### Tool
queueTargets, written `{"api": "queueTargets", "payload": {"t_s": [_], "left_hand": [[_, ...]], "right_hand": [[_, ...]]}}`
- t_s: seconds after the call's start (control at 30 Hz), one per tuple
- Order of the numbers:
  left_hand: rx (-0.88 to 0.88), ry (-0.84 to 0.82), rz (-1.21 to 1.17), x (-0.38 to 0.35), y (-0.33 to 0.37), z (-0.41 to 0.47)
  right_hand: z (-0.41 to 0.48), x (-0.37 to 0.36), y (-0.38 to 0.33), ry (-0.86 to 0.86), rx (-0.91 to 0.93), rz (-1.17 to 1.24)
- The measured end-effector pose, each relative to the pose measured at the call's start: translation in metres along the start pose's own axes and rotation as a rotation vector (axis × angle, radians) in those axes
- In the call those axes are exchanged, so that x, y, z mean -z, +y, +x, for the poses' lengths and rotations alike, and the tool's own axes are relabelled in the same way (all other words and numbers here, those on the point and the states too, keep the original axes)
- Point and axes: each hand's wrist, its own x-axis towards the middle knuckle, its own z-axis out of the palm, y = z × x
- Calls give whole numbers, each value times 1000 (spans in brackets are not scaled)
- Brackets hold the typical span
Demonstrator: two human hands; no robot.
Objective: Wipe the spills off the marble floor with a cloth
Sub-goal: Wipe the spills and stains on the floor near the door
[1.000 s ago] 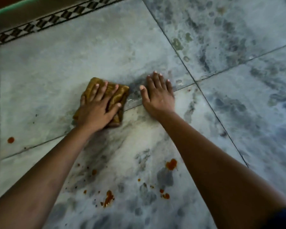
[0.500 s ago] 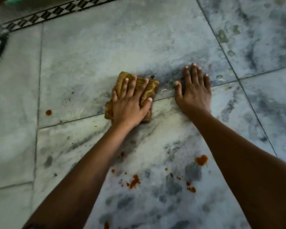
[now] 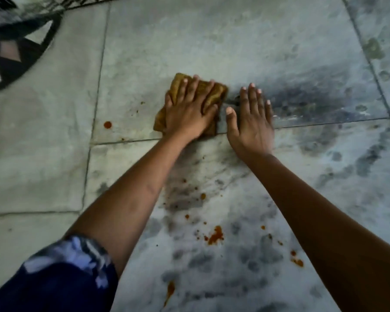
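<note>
The cloth (image 3: 217, 93) is pressed down by the flat left hand (image 3: 187, 115). The right hand (image 3: 250, 124) is spread flat near red spills (image 3: 215, 235).

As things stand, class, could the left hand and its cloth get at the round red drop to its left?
Probably yes. The left hand presses the cloth, and only marble floor lies between it and the round red drop; nothing blocks the way.

The folded mustard-brown cloth (image 3: 214, 93) lies on the grey-veined marble floor (image 3: 189, 37) under the flat left hand (image 3: 187, 115); the right hand (image 3: 250, 124) rests on the floor just right of it. Orange-red splatters (image 3: 215, 235) lie nearer the person, between the forearms (image 3: 133, 194), and one round orange-red drop (image 3: 107, 124) sits left of the cloth.
</note>
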Motion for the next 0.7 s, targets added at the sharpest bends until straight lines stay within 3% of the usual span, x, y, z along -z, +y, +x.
{"api": "queueTargets", "payload": {"t_s": [0.1,0.2,0.27,0.37,0.47,0.7], "left_hand": [[206,3,-40,6,-56,15],[380,25,-35,2,-69,-10],[381,54,-21,-7,-46,-28],[240,63,-17,-9,-19,-21],[144,28,32,5,-35,14],[370,-77,28,64,-133,32]], "right_hand": [[-6,-15,-8,-41,50,-99],[-5,-18,-7,-33,31,-129],[-3,-19,-8,-13,31,-143],[-6,-20,-8,-1,32,-157],[-6,-20,-7,2,41,-150],[-5,-16,-8,-9,32,-132]]}}
